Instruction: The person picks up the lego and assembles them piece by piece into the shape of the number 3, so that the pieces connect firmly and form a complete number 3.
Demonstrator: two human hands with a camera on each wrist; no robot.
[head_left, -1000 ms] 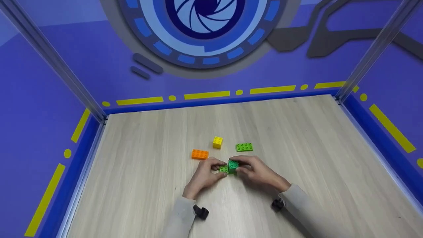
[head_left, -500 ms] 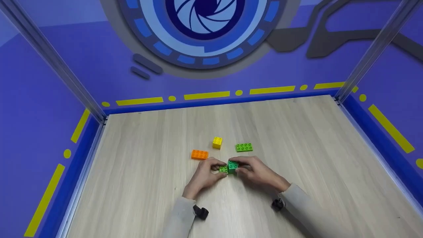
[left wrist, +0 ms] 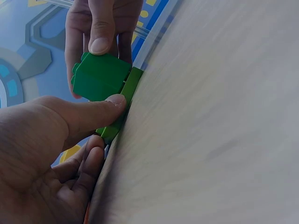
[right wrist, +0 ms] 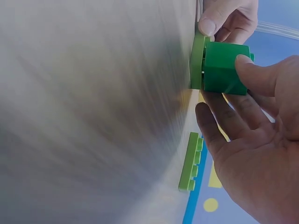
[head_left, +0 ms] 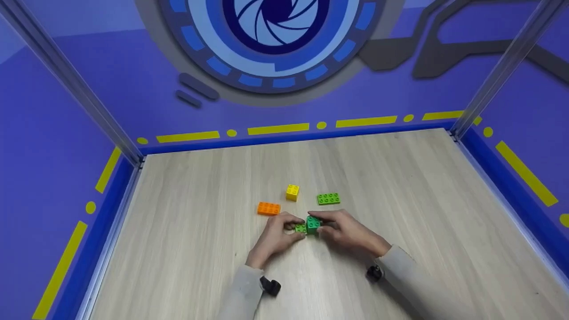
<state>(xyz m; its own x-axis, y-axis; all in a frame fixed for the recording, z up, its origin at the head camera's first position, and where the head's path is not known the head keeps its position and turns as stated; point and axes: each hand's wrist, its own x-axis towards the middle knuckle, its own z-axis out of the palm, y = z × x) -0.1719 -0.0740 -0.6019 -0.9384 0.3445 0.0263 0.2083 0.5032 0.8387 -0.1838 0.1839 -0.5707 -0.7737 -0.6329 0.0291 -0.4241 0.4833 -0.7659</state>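
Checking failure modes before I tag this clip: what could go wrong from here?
1. The dark green block may seat crooked: the right wrist view shows a thin gap between it and the light green plate.
2. The left hand pinches that plate close beside the block, so a fingertip could get nipped if the right hand presses down.
3. The orange brick lies right by the left knuckles and might get bumped.
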